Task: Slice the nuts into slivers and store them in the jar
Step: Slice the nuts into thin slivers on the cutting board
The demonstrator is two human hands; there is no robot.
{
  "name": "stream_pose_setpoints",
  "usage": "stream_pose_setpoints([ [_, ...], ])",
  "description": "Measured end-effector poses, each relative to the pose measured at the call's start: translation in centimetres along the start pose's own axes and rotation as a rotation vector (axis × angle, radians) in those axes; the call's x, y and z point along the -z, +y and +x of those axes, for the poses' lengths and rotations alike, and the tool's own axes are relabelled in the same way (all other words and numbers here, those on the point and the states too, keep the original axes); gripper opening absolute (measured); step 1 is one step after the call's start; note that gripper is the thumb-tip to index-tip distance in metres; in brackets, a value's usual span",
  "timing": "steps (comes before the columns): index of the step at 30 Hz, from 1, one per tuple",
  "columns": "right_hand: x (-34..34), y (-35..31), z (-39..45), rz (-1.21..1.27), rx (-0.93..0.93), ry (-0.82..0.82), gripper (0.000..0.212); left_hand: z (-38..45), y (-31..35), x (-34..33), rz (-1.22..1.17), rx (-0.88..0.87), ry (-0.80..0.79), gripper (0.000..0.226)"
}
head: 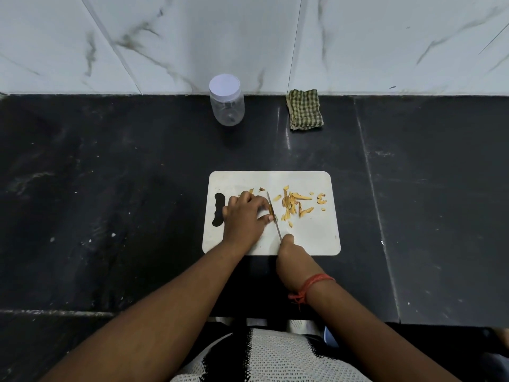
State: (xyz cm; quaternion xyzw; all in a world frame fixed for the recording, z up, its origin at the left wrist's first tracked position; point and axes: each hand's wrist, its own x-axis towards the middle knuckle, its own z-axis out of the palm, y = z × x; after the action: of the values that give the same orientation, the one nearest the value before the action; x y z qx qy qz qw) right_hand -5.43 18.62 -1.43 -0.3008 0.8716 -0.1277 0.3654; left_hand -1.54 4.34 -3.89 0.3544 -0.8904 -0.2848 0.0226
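Note:
A white cutting board point(308, 238) lies on the black counter. My left hand point(245, 216) presses down on a nut, pinched at its fingertips against the board. My right hand point(292, 260) grips a knife whose thin blade point(274, 216) stands edge-down just right of the left fingertips. Yellow-brown nut slivers point(293, 204) are scattered on the board to the right of the blade, and a few bits point(261, 189) lie behind the left hand. A clear plastic jar point(227, 104) with a white lid on stands upright at the back by the wall.
A folded green checked cloth point(304, 110) lies at the back right of the jar. The board has a handle cutout point(219, 209) on its left side. A marble wall point(248, 42) rises behind the black counter point(110, 188), whose front edge runs just below the board.

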Motion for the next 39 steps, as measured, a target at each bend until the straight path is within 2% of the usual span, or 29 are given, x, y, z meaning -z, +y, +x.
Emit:
stream_pose_setpoints([
  [11,-0.5,1.2,-0.1,-0.019,0.008,0.004,0.015,0.1,-0.1,-0.2,-0.026,0.009,-0.005,0.021],
  [17,-0.3,1.1,0.0,-0.019,0.007,-0.004,0.016,0.5,0.0,-0.2,-0.091,0.063,0.006,0.01],
  [30,-0.6,1.5,-1.4,-0.071,-0.006,0.011,0.015,0.7,0.6,-0.7,-0.037,0.093,0.063,0.008],
  [33,0.0,1.3,-0.8,-0.025,-0.003,-0.006,0.014,0.7,0.7,-0.8,-0.031,0.095,0.063,0.008],
  [39,-0.3,2.5,-2.9,-0.085,-0.021,-0.048,0.017,0.5,0.7,-0.7,-0.017,0.103,0.035,0.009],
])
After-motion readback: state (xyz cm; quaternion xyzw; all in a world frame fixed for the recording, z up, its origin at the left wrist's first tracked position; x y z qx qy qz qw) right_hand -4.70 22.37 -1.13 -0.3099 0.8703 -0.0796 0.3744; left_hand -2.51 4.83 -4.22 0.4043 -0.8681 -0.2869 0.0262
